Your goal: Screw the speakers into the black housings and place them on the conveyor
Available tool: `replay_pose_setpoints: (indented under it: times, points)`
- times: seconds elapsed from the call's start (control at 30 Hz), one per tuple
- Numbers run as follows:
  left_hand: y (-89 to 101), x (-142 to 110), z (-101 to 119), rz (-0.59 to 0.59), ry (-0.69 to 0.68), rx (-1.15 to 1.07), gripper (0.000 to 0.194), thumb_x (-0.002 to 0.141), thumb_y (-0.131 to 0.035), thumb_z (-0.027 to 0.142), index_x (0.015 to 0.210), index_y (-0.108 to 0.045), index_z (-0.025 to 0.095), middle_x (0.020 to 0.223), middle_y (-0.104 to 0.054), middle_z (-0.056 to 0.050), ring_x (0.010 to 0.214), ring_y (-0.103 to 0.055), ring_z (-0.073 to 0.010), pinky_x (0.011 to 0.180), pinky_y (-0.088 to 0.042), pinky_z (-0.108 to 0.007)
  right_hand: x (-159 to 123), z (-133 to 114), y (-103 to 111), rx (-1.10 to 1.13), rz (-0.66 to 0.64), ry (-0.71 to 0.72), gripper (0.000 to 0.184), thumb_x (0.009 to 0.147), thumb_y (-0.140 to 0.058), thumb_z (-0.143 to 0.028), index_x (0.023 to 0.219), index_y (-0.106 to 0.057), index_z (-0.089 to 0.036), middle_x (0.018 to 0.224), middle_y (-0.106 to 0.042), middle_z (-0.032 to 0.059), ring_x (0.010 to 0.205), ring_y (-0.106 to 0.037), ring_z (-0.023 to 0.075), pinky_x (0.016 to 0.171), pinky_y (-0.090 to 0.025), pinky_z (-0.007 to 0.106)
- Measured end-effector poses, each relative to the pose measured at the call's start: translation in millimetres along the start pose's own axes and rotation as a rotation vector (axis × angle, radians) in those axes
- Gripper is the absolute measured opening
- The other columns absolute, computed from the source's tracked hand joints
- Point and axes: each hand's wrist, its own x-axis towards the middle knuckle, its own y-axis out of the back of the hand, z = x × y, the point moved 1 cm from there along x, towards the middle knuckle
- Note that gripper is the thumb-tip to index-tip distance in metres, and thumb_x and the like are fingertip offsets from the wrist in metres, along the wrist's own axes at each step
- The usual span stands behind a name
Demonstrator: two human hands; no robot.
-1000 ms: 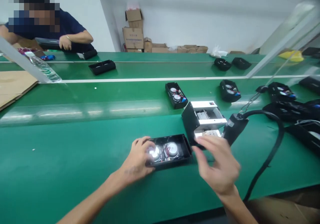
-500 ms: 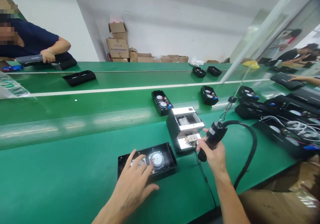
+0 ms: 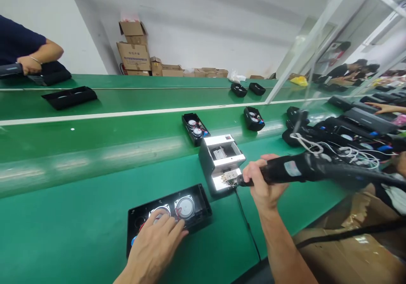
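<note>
Presently, the open black box (image 3: 171, 203) lies on the green table (image 3: 79, 229), in front of the person and a bit left of the machine (image 3: 206, 165). Its open side looks upward, and its long axis runs from left to right, with the right end slightly farther away. The left hand (image 3: 157, 235) lies over its near wall with loosely bent fingers and covers part of the left round speaker (image 3: 160, 211); whether it really grips the wall, I cannot tell. The right hand (image 3: 266, 184) is closed around the black screwdriver (image 3: 288, 168), which is held nearly flat. Its tip points to the left, close at the metal block (image 3: 231, 175) on the machine's front, while its thick hose (image 3: 361, 172) goes to the right.

Behind the machine, another open box (image 3: 194, 128) is partly hidden by it. A thin cable (image 3: 247, 225) descends from the machine toward the table edge. To the right, a heap of black housings (image 3: 339, 132) with white wires (image 3: 361, 155) crowds the surface, partly behind the hose.
</note>
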Motion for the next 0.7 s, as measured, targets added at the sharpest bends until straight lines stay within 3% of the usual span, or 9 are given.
replay_pose_setpoints:
  times: [0.17, 0.37, 0.47, 0.6, 0.7]
  points:
    - [-4.5, 0, 5, -0.068, 0.076, 0.01, 0.018, 0.103, -0.056, 0.032, 0.091, -0.066, 0.024, 0.076, -0.063, 0.001, 0.071, -0.057, -0.0224, 0.075, -0.039, -0.04, -4, 6, -2, -0.044, -0.12, -0.096, 0.027, 0.087, -0.077, -0.025, 0.105, -0.057, -0.023, 0.055, -0.057, -0.011, 0.041, -0.051, 0.0127, 0.049, -0.047, 0.032]
    - [-9.6, 1, 12, -0.051, 0.101, 0.004, 0.028, 0.105, -0.056, 0.034, 0.079, -0.059, 0.023, 0.074, -0.059, 0.001, 0.071, -0.051, -0.0224, 0.077, -0.033, -0.04, -21, -28, -6, 0.26, -0.19, -0.191, 0.032, 0.092, -0.073, -0.022, 0.12, -0.058, -0.029, 0.056, -0.052, -0.0112, 0.039, -0.046, 0.0117, 0.043, -0.04, 0.028]
    - [-10.0, 2, 11, -0.075, 0.073, -0.01, 0.027, 0.105, -0.055, 0.03, 0.08, -0.059, 0.023, 0.074, -0.058, 0.001, 0.071, -0.05, -0.0226, 0.077, -0.03, -0.04, -15, -35, -2, 0.268, -0.098, -0.159, 0.034, 0.089, -0.074, -0.022, 0.12, -0.059, -0.027, 0.057, -0.052, -0.0108, 0.041, -0.047, 0.0112, 0.046, -0.041, 0.028]
    - [-8.2, 3, 7, -0.073, 0.029, -0.009, 0.029, 0.107, -0.051, 0.027, 0.079, -0.059, 0.022, 0.073, -0.057, 0.001, 0.069, -0.048, -0.0222, 0.077, -0.03, -0.04, 3, -24, 6, 0.15, 0.088, -0.026, 0.033, 0.083, -0.079, -0.023, 0.109, -0.059, -0.024, 0.057, -0.056, -0.0109, 0.042, -0.048, 0.0111, 0.047, -0.043, 0.028]
    - [-7.1, 4, 7, -0.073, 0.04, -0.002, 0.028, 0.107, -0.05, 0.027, 0.08, -0.06, 0.023, 0.075, -0.058, 0.0, 0.071, -0.049, -0.023, 0.077, -0.03, -0.04, 8, -9, 4, 0.082, 0.099, -0.004, 0.034, 0.084, -0.08, -0.024, 0.107, -0.056, -0.024, 0.056, -0.058, -0.012, 0.041, -0.05, 0.0119, 0.049, -0.046, 0.029]
